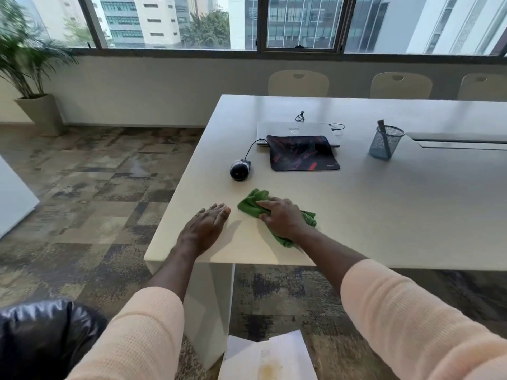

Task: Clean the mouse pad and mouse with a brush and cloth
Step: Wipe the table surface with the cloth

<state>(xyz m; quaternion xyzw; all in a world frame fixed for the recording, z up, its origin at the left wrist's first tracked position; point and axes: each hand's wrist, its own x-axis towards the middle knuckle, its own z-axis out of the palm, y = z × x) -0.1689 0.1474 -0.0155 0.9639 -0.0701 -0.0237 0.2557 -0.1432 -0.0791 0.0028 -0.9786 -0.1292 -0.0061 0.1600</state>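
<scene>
Cloth (253,205) sits bunched under my right hand (282,218), which grips it. My left hand (204,229) lies flat and released beside the cloth on the worktop (384,204).

Your white table (411,215) carries a mouse (240,169), mouse pad (303,153) (partly over the laptop (285,128)), green cloth (255,205) and mesh cup (385,142).

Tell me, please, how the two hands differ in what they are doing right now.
The left hand lies flat and open, palm down on the bare table, holding nothing; the right hand is curled, pressing the green cloth. The left hand sits nearer the table's corner, the right farther in. Both rest on the table.
</scene>
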